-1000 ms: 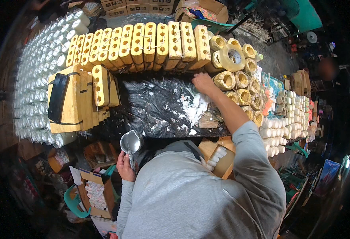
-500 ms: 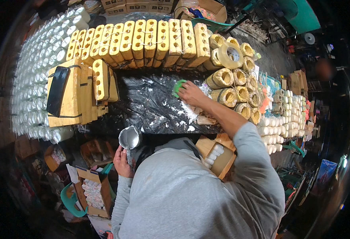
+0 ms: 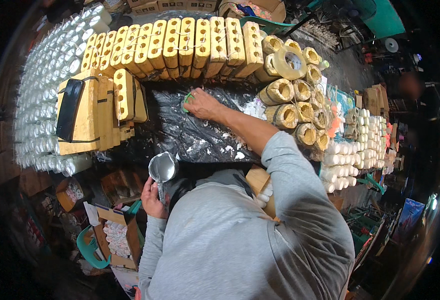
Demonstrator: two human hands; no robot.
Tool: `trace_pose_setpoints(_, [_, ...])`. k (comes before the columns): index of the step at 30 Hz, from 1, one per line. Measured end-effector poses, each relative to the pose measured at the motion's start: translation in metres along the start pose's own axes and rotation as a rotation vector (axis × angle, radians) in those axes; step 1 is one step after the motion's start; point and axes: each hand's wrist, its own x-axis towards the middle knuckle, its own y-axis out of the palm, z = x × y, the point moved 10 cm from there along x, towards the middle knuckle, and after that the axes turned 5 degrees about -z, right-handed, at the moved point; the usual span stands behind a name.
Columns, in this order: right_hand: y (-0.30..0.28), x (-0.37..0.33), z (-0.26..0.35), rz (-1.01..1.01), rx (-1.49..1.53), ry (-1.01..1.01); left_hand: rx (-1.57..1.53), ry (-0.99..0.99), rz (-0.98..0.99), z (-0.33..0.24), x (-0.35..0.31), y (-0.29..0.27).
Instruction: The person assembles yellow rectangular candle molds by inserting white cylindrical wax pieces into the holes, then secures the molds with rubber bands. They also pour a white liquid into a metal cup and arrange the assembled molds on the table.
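Note:
My left hand is closed around the handle of a grey metal pouring cup, held at the table's near edge with its mouth up. White residue coats the inside of the cup. Over the table, my right hand grips a small green flat piece, mostly covered by the fingers, against the black plastic sheet. White flakes lie scattered on the sheet, with a thicker white heap to the right of the hand.
Yellow blocks with round holes line the back. A black phone rests on strapped blocks at left. Round hollow moulds and a tape roll stand at right. White candles lie beyond; an open carton sits below left.
My right hand has swept left across the black sheet with the green piece, away from the white heap. The left hand with the cup has barely moved.

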Motion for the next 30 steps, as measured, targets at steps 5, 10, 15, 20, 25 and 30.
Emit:
trace_pose_setpoints(5, [-0.024, -0.099, 0.014, 0.323, -0.004, -0.224, -0.091, -0.018, -0.001, 0.008, -0.002, -0.007])
trace_pose_setpoints(10, [-0.021, -0.081, -0.011, 0.440, 0.030, -0.038, -0.045, 0.025, 0.034, 0.007, -0.004, -0.008])
trace_pose_setpoints(15, [0.002, -0.003, 0.005, 0.145, 0.077, -0.042, -0.036, 0.016, -0.013, -0.001, -0.009, -0.013])
trace_pose_setpoints(20, [-0.016, -0.109, 0.012, 0.260, 0.042, -0.143, -0.168, 0.081, -0.082, -0.011, -0.024, -0.035])
trace_pose_setpoints(25, [-0.013, -0.136, 0.020, 0.619, 0.031, -0.120, -0.178, 0.113, -0.167, -0.005, -0.031, -0.065])
trace_pose_setpoints(30, [-0.009, -0.015, 0.156, 0.130, 0.303, -0.351, -0.195, 0.084, -0.179, -0.002, -0.026, -0.072])
